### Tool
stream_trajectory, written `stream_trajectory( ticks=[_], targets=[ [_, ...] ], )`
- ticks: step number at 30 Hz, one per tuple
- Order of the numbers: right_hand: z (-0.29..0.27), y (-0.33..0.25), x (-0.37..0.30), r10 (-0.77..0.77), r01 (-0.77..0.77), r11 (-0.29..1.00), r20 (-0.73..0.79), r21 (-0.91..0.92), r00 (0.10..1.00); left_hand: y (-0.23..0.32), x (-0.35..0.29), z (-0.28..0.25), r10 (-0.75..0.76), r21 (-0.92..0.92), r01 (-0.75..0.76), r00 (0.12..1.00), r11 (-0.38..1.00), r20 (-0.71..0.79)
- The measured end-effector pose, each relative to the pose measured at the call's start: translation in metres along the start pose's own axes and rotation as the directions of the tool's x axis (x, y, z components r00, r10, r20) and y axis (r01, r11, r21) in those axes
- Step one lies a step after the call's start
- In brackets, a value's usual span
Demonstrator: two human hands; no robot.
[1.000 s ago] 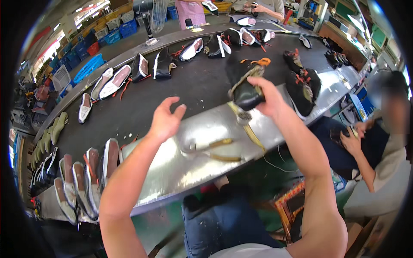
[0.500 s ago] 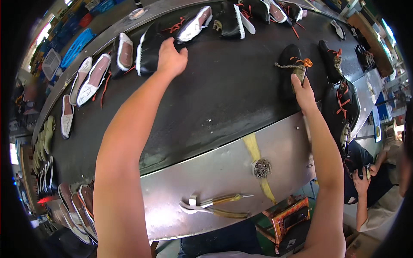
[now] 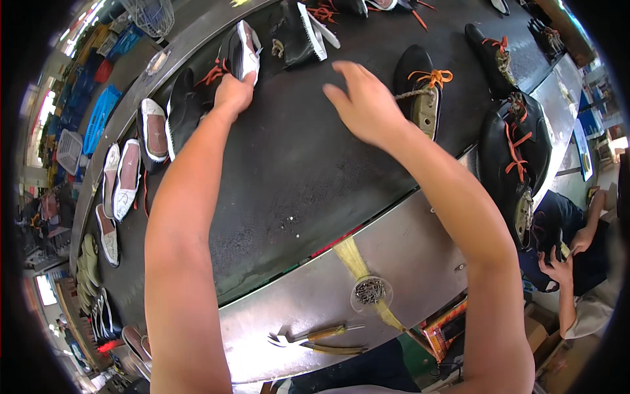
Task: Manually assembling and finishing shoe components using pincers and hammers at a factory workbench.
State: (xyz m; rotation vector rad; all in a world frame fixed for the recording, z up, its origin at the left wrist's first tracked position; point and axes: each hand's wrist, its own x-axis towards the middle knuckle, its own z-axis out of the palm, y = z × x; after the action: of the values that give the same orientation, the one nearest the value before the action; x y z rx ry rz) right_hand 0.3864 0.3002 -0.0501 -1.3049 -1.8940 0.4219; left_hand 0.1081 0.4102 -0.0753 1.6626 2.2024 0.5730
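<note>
My left hand [image 3: 235, 96] is closed on the near end of a black shoe upper [image 3: 245, 54] with a white-edged underside and red laces. Its fingertips are partly hidden. My right hand [image 3: 367, 102] hangs over the dark work surface with thumb and fingers apart, holding nothing. Just right of it lies a black shoe [image 3: 412, 65] with an orange bow, a cord and a pale last [image 3: 426, 111] showing at the heel. Another black upper [image 3: 182, 108] rests left of my left hand, and a black boot-like upper [image 3: 295, 36] stands beyond, between the hands.
Several white-edged uppers [image 3: 127, 180] line the far left edge. Black laced shoes [image 3: 515, 148] stand at the right. On the metal ledge [image 3: 420, 243] are a round dish of small nails [image 3: 371, 292] and pincers [image 3: 315, 338]. A co-worker's hands [image 3: 561, 262] are at lower right.
My right hand has let go of the orange-laced shoe and moved left. My left hand has closed on the white-edged upper. The view has shifted, moving the far uppers leftward.
</note>
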Motion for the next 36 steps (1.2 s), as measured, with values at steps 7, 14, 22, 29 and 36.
stream_trajectory(
  ticks=[7, 14, 22, 29, 36],
  targets=[
    [0.097, 0.036, 0.097, 0.405, -0.398, 0.894, -0.007, -0.206, 0.914, 0.007, -0.095, -0.024, 0.070, 0.295, -0.094, 0.993, 0.951, 0.091],
    [0.145, 0.000, 0.083, 0.153, -0.151, 0.965, -0.004, -0.216, 0.988, -0.021, -0.124, -0.043, 0.046, -0.163, -0.018, 0.985, 0.986, 0.167],
    [0.108, 0.009, 0.050, 0.246, -0.246, 0.969, -0.040, -0.006, 0.968, -0.059, -0.153, -0.056, -0.048, -0.563, 0.189, 0.966, 0.805, 0.256],
    [0.032, -0.051, 0.005, -0.043, 0.047, 0.959, -0.019, 0.279, 0.999, -0.075, -0.310, -0.153, -0.035, -0.804, 0.222, 0.969, 0.551, 0.244],
    [-0.085, -0.219, -0.113, 0.214, -0.233, 0.164, 0.196, 0.959, 0.957, -0.148, -0.547, -0.202, -0.024, -0.524, -0.062, 0.988, 0.849, -0.155]
  ],
)
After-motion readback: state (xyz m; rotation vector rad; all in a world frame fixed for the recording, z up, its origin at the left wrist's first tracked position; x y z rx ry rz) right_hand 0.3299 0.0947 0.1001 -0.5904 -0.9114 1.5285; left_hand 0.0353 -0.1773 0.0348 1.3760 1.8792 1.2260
